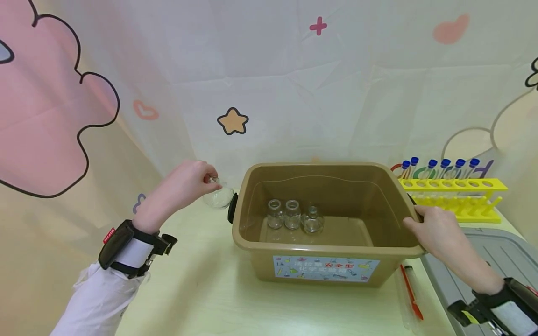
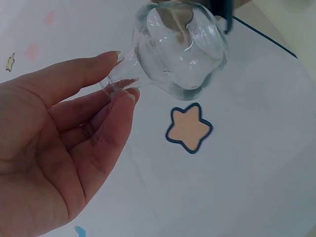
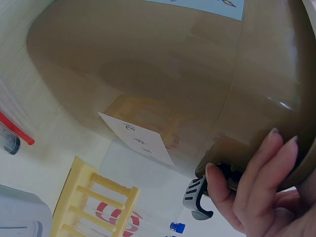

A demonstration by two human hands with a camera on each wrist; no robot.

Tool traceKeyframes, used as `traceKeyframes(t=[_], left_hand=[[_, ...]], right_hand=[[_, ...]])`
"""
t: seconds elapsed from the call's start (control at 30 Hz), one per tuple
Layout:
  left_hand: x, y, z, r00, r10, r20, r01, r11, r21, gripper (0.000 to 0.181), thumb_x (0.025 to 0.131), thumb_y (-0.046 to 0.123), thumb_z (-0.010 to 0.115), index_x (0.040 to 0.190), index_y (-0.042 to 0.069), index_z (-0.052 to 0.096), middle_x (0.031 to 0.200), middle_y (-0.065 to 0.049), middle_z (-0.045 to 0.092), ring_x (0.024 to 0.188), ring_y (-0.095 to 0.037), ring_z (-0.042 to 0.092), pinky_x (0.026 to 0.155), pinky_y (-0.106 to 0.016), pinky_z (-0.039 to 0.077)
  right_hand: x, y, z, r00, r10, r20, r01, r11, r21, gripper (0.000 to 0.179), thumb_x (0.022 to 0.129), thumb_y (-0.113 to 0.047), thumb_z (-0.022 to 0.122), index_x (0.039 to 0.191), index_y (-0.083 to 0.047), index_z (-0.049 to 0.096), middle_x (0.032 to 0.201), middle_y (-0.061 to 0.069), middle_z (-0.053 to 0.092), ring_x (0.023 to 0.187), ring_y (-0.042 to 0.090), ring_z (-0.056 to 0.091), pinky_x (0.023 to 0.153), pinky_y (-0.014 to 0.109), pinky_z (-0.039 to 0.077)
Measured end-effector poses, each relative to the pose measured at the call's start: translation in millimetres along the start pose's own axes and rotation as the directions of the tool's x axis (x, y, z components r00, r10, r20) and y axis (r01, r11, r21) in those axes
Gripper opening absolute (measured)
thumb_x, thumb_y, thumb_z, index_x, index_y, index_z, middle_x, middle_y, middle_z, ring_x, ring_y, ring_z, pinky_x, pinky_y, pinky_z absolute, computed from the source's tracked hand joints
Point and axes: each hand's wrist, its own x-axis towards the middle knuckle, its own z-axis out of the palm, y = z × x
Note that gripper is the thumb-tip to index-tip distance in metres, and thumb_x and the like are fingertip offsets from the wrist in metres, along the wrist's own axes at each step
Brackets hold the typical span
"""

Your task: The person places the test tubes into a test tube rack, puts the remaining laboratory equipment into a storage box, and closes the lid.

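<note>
My left hand is left of a brown plastic storage box and pinches a clear glass flask by its neck. In the left wrist view, thumb and fingertips close on the neck, and the round body of the flask points away from the palm. My right hand grips the box's right rim, thumb over the inside edge. Its fingers show near the black side latch in the right wrist view. Inside the box stand two small glass bottles and another glass flask.
A yellow test tube rack stands behind on the right, with several blue-capped tubes at it. A grey lid lies right of the box. Beside the box's front right corner is a red thin tool. A printed curtain hangs behind.
</note>
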Motion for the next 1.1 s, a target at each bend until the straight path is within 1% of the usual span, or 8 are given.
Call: traceKeyframes(t=[0.13,0.33,0.43,0.6,0.67,0.77,0.97,1.1], left_hand=[[12.5,12.9,-5.1,0.999,0.037,-0.009,-0.037,0.999,0.009,0.011,0.080,0.010,0.067,0.085,0.000,0.068,0.072,-0.005,0.055,0.067,-0.019,0.048,0.062,-0.032,0.040],[29.3,35.3,-13.7,0.997,0.078,0.008,-0.078,0.997,0.023,0.012,0.080,0.010,0.067,0.086,0.000,0.068,0.076,-0.005,0.060,0.069,-0.019,0.050,0.063,-0.031,0.041],[37.1,46.9,-16.7,0.996,0.082,0.030,-0.083,0.996,0.028,0.011,0.080,0.011,0.067,0.084,0.001,0.068,0.074,-0.004,0.059,0.066,-0.017,0.050,0.062,-0.030,0.040],[49.7,62.9,-17.7,0.992,0.110,0.058,-0.111,0.994,0.019,0.009,0.080,0.012,0.067,0.076,0.004,0.066,0.063,0.001,0.052,0.059,-0.013,0.043,0.056,-0.026,0.035],[55.5,67.5,-16.2,0.990,0.129,0.064,-0.130,0.991,0.018,0.011,0.080,0.011,0.066,0.072,0.005,0.063,0.061,0.001,0.047,0.058,-0.013,0.039,0.055,-0.026,0.032],[64.6,72.8,-10.2,0.986,0.143,0.085,-0.144,0.990,0.006,0.011,0.080,0.011,0.066,0.071,0.005,0.063,0.063,0.001,0.049,0.060,-0.013,0.040,0.055,-0.025,0.033],[81.2,80.8,10.1,0.971,0.188,0.148,-0.189,0.982,-0.005,0.012,0.081,0.012,0.066,0.072,0.005,0.064,0.068,-0.001,0.055,0.063,-0.014,0.045,0.056,-0.024,0.037],[88.1,90.4,21.0,0.964,0.202,0.173,-0.207,0.978,0.013,0.014,0.081,0.012,0.066,0.070,0.006,0.061,0.068,-0.001,0.053,0.062,-0.013,0.045,0.054,-0.024,0.037]], right_hand=[[-0.2,0.7,-0.5,1.000,-0.003,-0.006,0.003,1.000,-0.002,0.040,0.090,-0.013,0.048,0.111,0.021,0.046,0.072,0.024,0.058,0.053,0.023,0.055,0.043,0.032,0.044],[-1.5,-0.3,0.3,1.000,-0.003,-0.013,0.003,1.000,0.002,0.038,0.090,-0.012,0.047,0.109,0.020,0.047,0.071,0.023,0.058,0.052,0.022,0.055,0.043,0.031,0.045],[-1.8,-0.7,0.4,1.000,-0.003,-0.018,0.003,1.000,0.002,0.037,0.090,-0.011,0.048,0.109,0.020,0.047,0.072,0.024,0.058,0.053,0.024,0.056,0.044,0.031,0.046],[-1.5,-0.1,0.2,1.000,0.001,-0.015,-0.001,1.000,-0.002,0.037,0.090,-0.011,0.050,0.110,0.021,0.046,0.074,0.027,0.057,0.056,0.027,0.057,0.045,0.032,0.047],[-1.3,0.0,0.1,1.000,0.001,-0.014,-0.001,1.000,-0.005,0.038,0.091,-0.011,0.050,0.110,0.021,0.046,0.074,0.027,0.057,0.056,0.027,0.057,0.045,0.033,0.046],[-0.9,0.1,0.1,1.000,-0.003,-0.015,0.003,1.000,-0.005,0.038,0.091,-0.011,0.050,0.110,0.021,0.045,0.074,0.027,0.057,0.056,0.028,0.057,0.045,0.033,0.046],[-0.1,0.0,0.2,1.000,0.002,-0.015,-0.002,1.000,-0.003,0.038,0.091,-0.011,0.050,0.110,0.022,0.046,0.077,0.028,0.058,0.059,0.030,0.058,0.046,0.034,0.048],[-0.4,0.7,0.7,1.000,0.005,-0.015,-0.005,1.000,0.001,0.038,0.090,-0.011,0.050,0.110,0.021,0.047,0.076,0.028,0.059,0.059,0.029,0.058,0.046,0.033,0.047]])
